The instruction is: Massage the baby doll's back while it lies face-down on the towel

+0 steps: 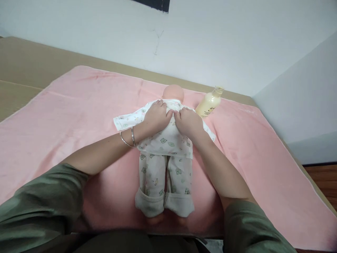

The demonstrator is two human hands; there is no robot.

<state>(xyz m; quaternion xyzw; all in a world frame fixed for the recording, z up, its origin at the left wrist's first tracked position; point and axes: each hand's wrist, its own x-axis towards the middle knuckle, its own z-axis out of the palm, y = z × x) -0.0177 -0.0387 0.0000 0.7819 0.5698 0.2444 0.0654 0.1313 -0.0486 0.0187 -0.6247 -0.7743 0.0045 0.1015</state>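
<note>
A baby doll (173, 93) lies stretched out on a pink sheet (94, 95), its head away from me and its face out of sight. It wears a white printed shirt (168, 142) and matching trousers (154, 172) with turned-up cuffs. My left hand (157, 117) rests on the left of the shirt just below the neck, fingers laid over the cloth. Opposite it, my right hand (190, 122) lies on the right shoulder area. Both thumbs point inward and almost meet at the middle. Neither hand visibly grips the cloth, though some fingertips are hidden.
A pale yellow pump bottle (209, 104) leans or stands beside the doll's right shoulder area, close to my right hand. Tan board or padding (28, 59) shows beyond the sheet's edge. White walls (205, 42) rise behind and at the right.
</note>
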